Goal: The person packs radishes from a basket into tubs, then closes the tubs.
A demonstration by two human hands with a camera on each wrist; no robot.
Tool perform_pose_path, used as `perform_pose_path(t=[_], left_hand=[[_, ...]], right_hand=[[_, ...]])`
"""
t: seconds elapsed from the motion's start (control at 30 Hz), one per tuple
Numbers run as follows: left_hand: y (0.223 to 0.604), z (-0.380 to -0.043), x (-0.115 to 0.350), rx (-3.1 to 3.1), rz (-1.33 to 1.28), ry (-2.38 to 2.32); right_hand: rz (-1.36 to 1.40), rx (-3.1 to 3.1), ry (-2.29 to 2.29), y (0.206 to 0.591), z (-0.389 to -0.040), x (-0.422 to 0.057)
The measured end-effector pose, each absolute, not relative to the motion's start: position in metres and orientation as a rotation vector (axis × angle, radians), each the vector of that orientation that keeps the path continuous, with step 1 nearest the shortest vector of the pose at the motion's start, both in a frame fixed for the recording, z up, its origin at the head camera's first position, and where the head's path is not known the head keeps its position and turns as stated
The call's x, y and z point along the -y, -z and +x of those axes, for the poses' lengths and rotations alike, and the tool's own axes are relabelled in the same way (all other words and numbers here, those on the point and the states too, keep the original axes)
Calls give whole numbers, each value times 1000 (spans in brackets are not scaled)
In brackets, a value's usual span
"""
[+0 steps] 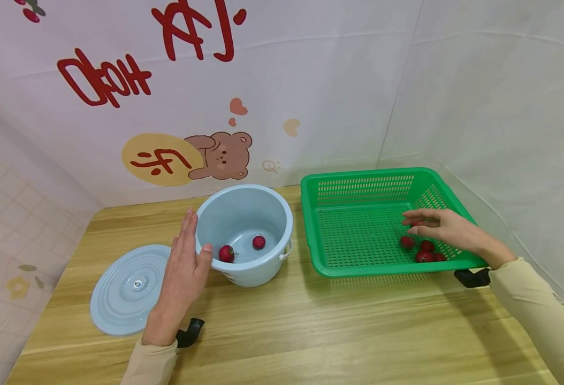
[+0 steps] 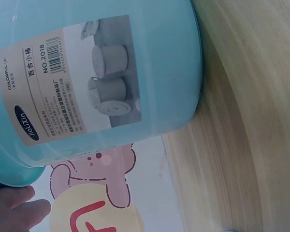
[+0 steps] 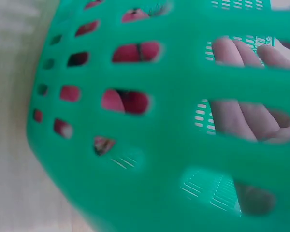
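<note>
My left hand [image 1: 185,267] lies along the left side of the light blue bucket [image 1: 258,275], its fingers straight and the thumb overlapping the rim. In the left wrist view, fingertips [image 2: 29,210] show right at the rim. Two small red fruits with stems, one near the wall [image 1: 226,253] and one farther right [image 1: 259,242], lie inside the bucket. Over the right part of the green basket [image 1: 354,270] reaches my right hand [image 1: 443,227], fingers extended above several small red fruits [image 1: 425,256]. Another red fruit shows between thumb and fingers; I cannot tell whether they touch it.
A round light blue lid [image 1: 118,299] rests on the wooden table [image 1: 282,342], left of the bucket and partly behind my left hand. The bucket has a white handle [image 1: 287,250] on its right side. A printed curtain [image 1: 335,80] hangs behind the table.
</note>
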State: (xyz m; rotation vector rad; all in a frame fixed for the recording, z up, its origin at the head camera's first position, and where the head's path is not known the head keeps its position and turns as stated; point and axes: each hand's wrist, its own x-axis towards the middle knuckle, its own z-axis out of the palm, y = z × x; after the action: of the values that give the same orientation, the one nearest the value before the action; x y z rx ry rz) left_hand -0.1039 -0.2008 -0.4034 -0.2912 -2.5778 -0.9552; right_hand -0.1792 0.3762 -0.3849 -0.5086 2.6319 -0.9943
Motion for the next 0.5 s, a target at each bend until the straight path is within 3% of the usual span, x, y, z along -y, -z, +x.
perform_pose_path(t=[0.5], left_hand=[[405, -104, 200, 2562, -299, 952]], right_hand=[[-544, -2578, 962, 385, -177, -369]])
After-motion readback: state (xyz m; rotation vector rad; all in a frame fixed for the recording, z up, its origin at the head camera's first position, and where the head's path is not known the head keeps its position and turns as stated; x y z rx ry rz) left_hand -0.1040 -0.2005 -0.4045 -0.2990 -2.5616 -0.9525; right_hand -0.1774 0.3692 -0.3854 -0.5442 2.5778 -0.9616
